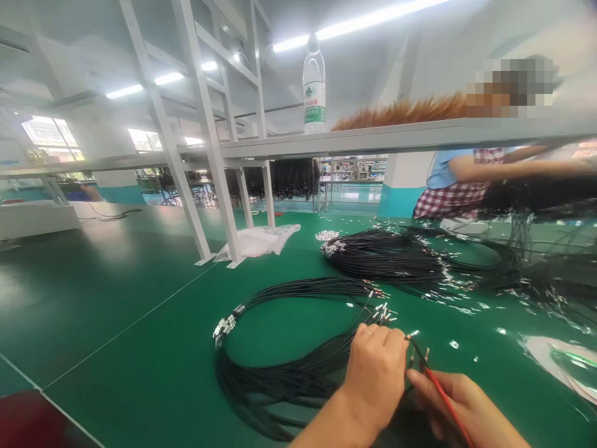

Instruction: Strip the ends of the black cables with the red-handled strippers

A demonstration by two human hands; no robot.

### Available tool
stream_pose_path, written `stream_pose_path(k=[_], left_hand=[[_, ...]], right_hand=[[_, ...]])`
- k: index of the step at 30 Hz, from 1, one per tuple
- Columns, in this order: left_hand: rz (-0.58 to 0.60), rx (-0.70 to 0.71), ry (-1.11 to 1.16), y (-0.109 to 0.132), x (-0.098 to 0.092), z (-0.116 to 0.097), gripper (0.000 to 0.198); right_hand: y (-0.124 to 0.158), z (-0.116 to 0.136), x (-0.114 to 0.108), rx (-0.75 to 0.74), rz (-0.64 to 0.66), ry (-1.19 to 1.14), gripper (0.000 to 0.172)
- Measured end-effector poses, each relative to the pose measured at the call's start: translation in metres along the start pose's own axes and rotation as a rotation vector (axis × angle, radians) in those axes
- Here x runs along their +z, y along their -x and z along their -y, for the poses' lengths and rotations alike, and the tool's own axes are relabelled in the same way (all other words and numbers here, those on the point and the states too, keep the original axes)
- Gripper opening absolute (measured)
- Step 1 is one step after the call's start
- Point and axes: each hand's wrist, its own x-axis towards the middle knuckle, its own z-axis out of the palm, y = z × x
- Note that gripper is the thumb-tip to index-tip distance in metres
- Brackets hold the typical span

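Note:
My left hand (377, 364) is closed around thin black cables near their metal-tipped ends, low and right of centre. Beside it, my right hand (454, 398) grips a slim red-handled tool (441, 392). Its dark, narrow tip reaches up to the left hand's fingertips; I cannot make out its exact kind. Small copper-coloured ends show between the two hands. A looped bundle of black cables (280, 367) curves over the green table, with silver pieces (224, 328) gathered at its left bend.
Further back lies a second black cable bundle (382, 255) among scattered small silver bits. A clear plastic bag (261, 241) rests by the white shelf frame (205, 124). A water bottle (314, 93) stands on the shelf. At right, a co-worker in a checked apron (459, 186) handles dark cables.

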Motion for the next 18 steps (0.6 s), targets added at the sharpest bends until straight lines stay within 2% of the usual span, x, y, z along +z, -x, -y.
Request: stream_pose_path(k=[1,3,8,10,14,18], left_hand=[[-0.007,0.016,-0.039,0.001,0.001,0.0,0.025],[-0.006,-0.023,0.053,0.001,0.001,0.001,0.026],[0.148,-0.388,0.751,-0.005,-0.005,0.001,0.024],[0.136,-0.439,0.904,-0.009,-0.009,0.001,0.022],[0.107,-0.401,0.932,-0.013,-0.015,-0.002,0.017],[0.135,-0.371,0.859,-0.009,-0.013,-0.002,0.024]], right_hand=[[0.0,0.002,0.0,-0.002,0.003,0.002,0.053],[0.0,0.002,0.0,-0.007,0.004,0.004,0.053],[-0.01,-0.016,0.0,-0.019,0.004,0.026,0.048],[-0.015,-0.024,0.0,-0.033,-0.055,0.069,0.046],[-0.021,-0.022,-0.007,-0.088,-0.189,-0.045,0.043],[-0.016,0.005,-0.012,-0.192,-0.238,-0.303,0.04]])
